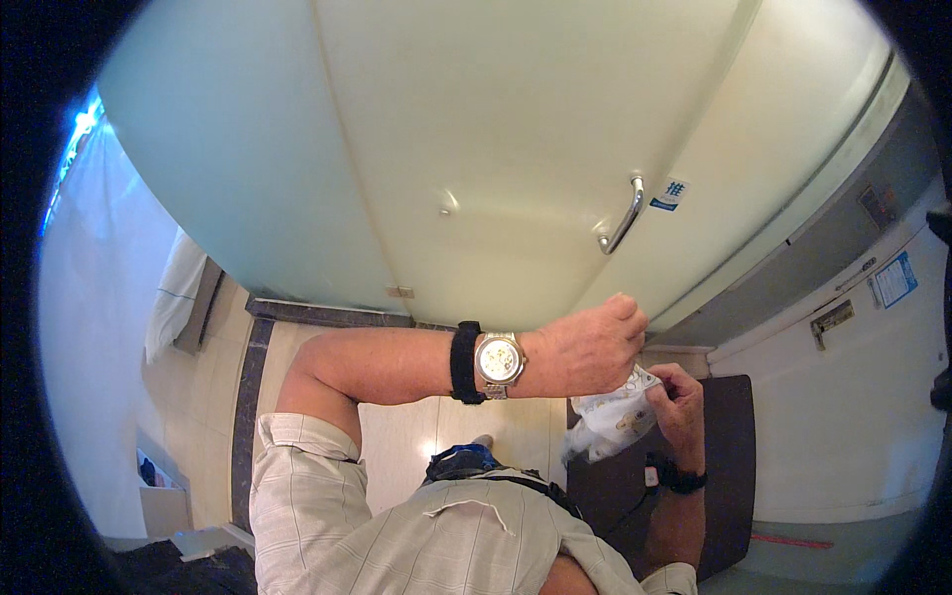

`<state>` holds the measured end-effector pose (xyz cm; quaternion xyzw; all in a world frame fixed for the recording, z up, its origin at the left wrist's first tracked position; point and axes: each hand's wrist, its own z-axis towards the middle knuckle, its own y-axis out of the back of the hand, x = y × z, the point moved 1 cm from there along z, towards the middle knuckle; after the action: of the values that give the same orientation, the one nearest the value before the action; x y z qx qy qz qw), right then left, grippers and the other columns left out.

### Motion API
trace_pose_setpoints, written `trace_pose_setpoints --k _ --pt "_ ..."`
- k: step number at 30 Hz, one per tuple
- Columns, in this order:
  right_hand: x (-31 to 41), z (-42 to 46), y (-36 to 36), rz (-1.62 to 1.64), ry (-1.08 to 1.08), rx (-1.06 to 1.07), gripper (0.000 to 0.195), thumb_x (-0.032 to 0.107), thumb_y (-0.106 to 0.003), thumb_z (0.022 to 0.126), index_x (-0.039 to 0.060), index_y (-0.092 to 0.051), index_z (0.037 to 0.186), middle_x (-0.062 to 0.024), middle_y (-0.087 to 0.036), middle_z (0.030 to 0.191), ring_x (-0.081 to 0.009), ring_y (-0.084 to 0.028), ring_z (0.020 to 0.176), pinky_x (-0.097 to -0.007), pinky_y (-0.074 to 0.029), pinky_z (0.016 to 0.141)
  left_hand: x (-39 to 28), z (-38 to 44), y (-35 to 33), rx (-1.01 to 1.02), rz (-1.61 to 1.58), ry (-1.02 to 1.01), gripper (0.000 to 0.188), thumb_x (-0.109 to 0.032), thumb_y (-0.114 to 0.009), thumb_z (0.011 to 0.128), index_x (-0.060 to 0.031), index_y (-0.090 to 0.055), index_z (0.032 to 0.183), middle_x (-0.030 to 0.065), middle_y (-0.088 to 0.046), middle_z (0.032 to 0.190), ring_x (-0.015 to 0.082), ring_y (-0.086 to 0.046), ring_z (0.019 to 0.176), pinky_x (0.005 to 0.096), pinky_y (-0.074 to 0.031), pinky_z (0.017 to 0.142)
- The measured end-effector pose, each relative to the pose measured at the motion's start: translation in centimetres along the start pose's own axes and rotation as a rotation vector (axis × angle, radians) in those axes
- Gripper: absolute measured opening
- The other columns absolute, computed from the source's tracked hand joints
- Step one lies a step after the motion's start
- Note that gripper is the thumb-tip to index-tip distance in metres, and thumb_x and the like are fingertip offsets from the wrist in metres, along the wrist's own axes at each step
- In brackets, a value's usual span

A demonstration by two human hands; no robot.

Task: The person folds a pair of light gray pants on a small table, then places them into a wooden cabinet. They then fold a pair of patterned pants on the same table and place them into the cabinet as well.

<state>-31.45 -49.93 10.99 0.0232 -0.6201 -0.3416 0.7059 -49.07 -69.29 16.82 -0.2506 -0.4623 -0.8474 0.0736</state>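
A white cloth (613,420) with a small cartoon print, possibly a small garment, hangs bunched at the right over a dark bench top. My right hand (678,401) pinches its upper edge between thumb and fingers, near a small dark snap or eyelet. Stretched across the view, my left arm ends in a curled left hand (595,348) against the cloth's top edge. Its fingertips are hidden behind the knuckles, but the cloth comes out from under them. A metal wristwatch (500,360) and a black strap (467,362) circle the left wrist.
Frosted glass panels stand ahead, with a chrome door handle (625,216) and a push sign (671,193). A dark brown bench (729,446) is at the right, before a white door (840,416). At the left hang a white curtain (97,312) and a towel (175,297).
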Motion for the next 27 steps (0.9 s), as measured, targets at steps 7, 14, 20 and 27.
trace_pose_setpoints --k 7,14,20,27 --pt "1.7 3.2 -0.5 -0.028 0.053 0.052 0.013 0.011 -0.069 0.098 -0.0003 -0.072 0.105 0.0007 -0.068 0.087 -0.0063 -0.056 0.079 -0.0252 -0.048 0.07 0.5 -0.1 0.9 0.011 0.035 0.079 0.017 -0.026 -0.068 0.072 -0.0114 -0.074 0.077 0.0033 -0.065 0.091 0.0233 -0.06 0.102 0.0365 -0.042 0.085" --pt "2.1 4.2 -1.4 -0.025 0.097 0.055 0.012 0.011 -0.068 0.1 0.0007 -0.072 0.106 0.0011 -0.068 0.088 -0.0072 -0.057 0.08 -0.0262 -0.049 0.072 1.2 -0.4 0.5 0.019 0.051 0.075 0.018 -0.026 -0.068 0.072 -0.0108 -0.074 0.078 0.0037 -0.066 0.091 0.0237 -0.061 0.102 0.0362 -0.042 0.086" --pt "1.8 4.1 -1.5 -0.002 0.094 0.04 0.013 0.011 -0.068 0.101 0.0011 -0.071 0.107 -0.0001 -0.069 0.091 -0.0081 -0.058 0.083 -0.0271 -0.05 0.075 1.1 0.3 0.2 -0.008 0.039 0.053 0.018 -0.026 -0.067 0.072 -0.0106 -0.074 0.078 0.0039 -0.067 0.09 0.0236 -0.061 0.101 0.0352 -0.043 0.086" --pt "0.9 3.6 -0.4 -0.003 0.144 0.031 0.013 0.01 -0.067 0.102 0.001 -0.072 0.109 0.0007 -0.069 0.091 -0.0073 -0.058 0.083 -0.0267 -0.05 0.074 0.7 2.5 -1.4 -0.001 -0.047 -0.026 0.017 -0.026 -0.068 0.072 -0.0111 -0.074 0.078 0.003 -0.066 0.087 0.0234 -0.061 0.1 0.0359 -0.042 0.084"
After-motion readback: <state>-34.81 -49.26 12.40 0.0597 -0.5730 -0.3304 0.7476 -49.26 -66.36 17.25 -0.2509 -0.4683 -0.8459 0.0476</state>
